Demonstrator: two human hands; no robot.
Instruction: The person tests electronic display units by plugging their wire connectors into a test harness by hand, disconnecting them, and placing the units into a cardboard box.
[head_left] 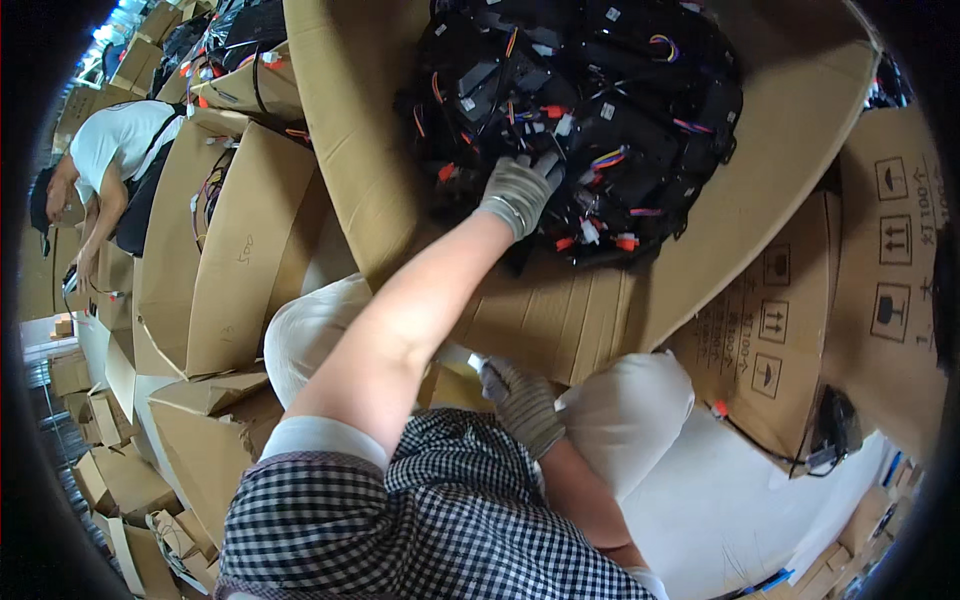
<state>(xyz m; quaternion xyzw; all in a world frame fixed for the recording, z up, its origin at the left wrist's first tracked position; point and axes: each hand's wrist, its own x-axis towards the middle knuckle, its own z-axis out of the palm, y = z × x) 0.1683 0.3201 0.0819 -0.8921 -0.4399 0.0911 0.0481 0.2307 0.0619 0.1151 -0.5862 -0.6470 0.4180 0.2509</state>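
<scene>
My left hand, in a pale striped work glove, reaches into a large open carton. Its fingers look a little apart and meet a heap of black plastic parts with coloured wires and red and white connectors. Nothing shows clearly in that hand. Down between my knees, my right hand, also gloved, has its fingers curled. A small white piece sits at its fingertips; whether it is held, and what it is, I cannot make out.
Printed cartons stand on the right, with a black cable and plug against them. More open cartons line the left, some holding wired parts. Beyond them a person in a white shirt bends over boxes.
</scene>
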